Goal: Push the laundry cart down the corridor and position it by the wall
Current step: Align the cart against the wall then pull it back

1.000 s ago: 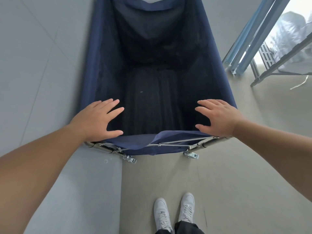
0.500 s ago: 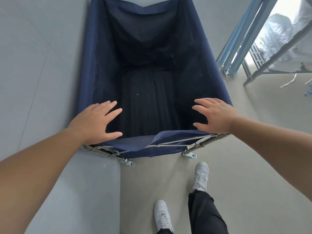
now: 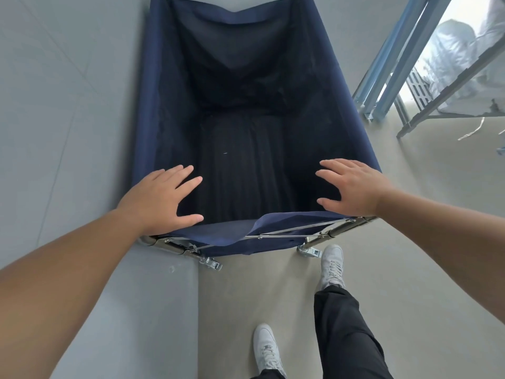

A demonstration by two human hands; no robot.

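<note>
Fingers (image 3: 188, 170) of the left hand (image 3: 161, 199) are spread wide and flat, gripping nothing; its heel presses the near rim of the deep navy fabric laundry cart (image 3: 254, 110) on its chrome tube frame. The right hand (image 3: 352, 187) matches it, fingers splayed open and reaching over the same rim, palm bearing on the near right corner. Neither hand wraps the frame tube; both push with flat palms.

The cart lies straight ahead of both hands, its long axis running directly away from the person, so a push through the palms drives it lengthwise. The left hand sits at the cart's wall-side corner, the right at its open-floor corner, about equally far from the person. The bag looks empty, dark inside.

The pale grey wall (image 3: 68, 119) runs along the cart's left side; the fabric there appears to touch it or stand just beside it, roughly parallel to it. A chrome caster (image 3: 213, 265) under the near left corner sits beside the wall's base. Behind the cart, white sneakers and dark trousers stand mid-stride on the beige floor (image 3: 437, 214). Well to the cart's right stand blue metal rack legs (image 3: 396, 58).

Judging from this, the cart is nearly placed; only a short straight nudge seems needed, with the left hand steadying the wall side.
</note>
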